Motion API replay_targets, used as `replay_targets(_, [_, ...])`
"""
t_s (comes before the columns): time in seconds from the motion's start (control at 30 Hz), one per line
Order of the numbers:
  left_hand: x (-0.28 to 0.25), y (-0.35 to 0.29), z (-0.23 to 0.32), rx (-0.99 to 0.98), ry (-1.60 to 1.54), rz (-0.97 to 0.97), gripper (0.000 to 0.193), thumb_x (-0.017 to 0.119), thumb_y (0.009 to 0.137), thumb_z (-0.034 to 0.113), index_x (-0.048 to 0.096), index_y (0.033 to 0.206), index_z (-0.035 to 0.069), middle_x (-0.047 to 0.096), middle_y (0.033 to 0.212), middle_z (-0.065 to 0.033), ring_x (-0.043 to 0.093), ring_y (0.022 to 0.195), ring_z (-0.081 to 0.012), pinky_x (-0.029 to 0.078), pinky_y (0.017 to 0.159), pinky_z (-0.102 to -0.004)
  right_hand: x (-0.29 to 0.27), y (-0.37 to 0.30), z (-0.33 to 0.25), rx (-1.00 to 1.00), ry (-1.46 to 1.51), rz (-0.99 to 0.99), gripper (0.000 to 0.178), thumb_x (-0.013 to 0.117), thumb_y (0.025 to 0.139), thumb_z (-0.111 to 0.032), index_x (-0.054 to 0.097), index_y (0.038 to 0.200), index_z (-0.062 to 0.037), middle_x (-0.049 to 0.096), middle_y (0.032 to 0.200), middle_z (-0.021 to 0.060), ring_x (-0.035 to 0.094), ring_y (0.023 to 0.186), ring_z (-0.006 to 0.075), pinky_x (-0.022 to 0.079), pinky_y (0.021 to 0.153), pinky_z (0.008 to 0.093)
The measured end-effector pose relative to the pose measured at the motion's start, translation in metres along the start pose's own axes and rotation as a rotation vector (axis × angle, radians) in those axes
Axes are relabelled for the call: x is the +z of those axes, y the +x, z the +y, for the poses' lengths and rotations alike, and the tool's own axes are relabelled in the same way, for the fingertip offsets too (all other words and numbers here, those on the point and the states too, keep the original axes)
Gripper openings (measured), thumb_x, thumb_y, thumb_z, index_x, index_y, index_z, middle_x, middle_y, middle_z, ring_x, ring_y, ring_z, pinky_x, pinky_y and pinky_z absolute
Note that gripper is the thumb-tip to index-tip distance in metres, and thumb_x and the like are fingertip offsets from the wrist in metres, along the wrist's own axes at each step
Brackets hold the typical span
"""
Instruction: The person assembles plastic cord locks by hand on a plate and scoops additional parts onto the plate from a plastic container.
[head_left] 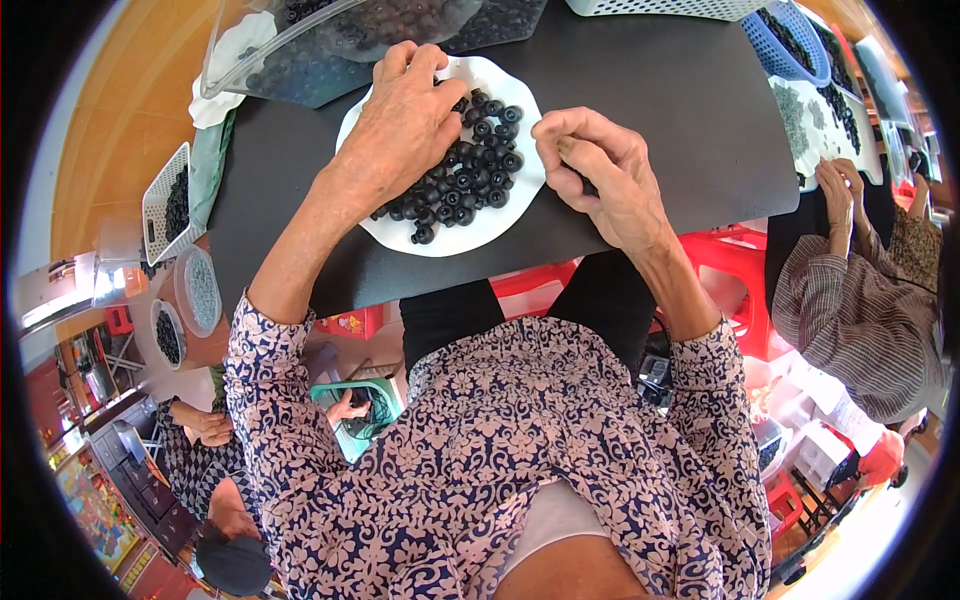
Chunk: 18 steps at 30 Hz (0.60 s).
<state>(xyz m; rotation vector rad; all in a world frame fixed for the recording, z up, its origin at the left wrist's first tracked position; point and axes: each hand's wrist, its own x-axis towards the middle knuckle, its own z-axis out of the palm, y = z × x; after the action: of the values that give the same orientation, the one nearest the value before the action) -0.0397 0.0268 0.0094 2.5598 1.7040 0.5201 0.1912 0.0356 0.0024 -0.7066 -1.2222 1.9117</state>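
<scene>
A white scalloped plate [515, 215] on the dark table holds many small, round, black pieces with hollow centres [465, 180]. My left hand [400, 120] lies over the plate's far left part, fingers curled down and drawn together. Its fingertips are hidden, so what they grip cannot be made out. To the right of the plate, just off its rim, my right hand [605, 170] is closed, thumb against the bent forefinger. A small black piece [588, 187] shows within its curled fingers; its exact shape is mostly covered.
A clear plastic bin [330, 60] of dark pieces stands beyond the plate. A white basket [660, 8] sits at the far edge, and a blue basket [790, 45] at the far right. Another person's hands [838, 190] are at the right. Red stools [735, 280] stand below the table.
</scene>
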Motion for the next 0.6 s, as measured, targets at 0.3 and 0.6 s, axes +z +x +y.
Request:
replay_targets(0.3, [-0.013, -0.005, 0.000, -0.151, -0.518, 0.104, 0.021, 0.062, 0.084, 0.010, 0.065, 0.102, -0.001, 0.062, 0.102, -0.0095, 0.054, 0.101, -0.0211, 0.045, 0.089, -0.0320, 0.005, 0.010, -0.006, -0.220, -0.414, 0.133, 0.014, 0.064, 0.086, -0.006, 0.069, 0.099, -0.0033, 0.054, 0.074, -0.0050, 0.045, 0.059, 0.0037, 0.036, 0.050, 0.0203])
replay_targets(0.6, [-0.024, -0.022, 0.026, -0.519, -1.606, 0.012, 0.028, 0.058, 0.091, 0.013, 0.061, 0.113, -0.004, 0.064, 0.107, -0.0091, 0.059, 0.099, -0.0152, 0.044, 0.093, -0.0314, 0.035, 0.033, -0.008, -0.644, -0.820, 0.041, 0.032, 0.077, 0.072, -0.004, 0.068, 0.103, -0.0062, 0.056, 0.077, 0.0022, 0.053, 0.060, 0.0088, 0.045, 0.054, 0.0239])
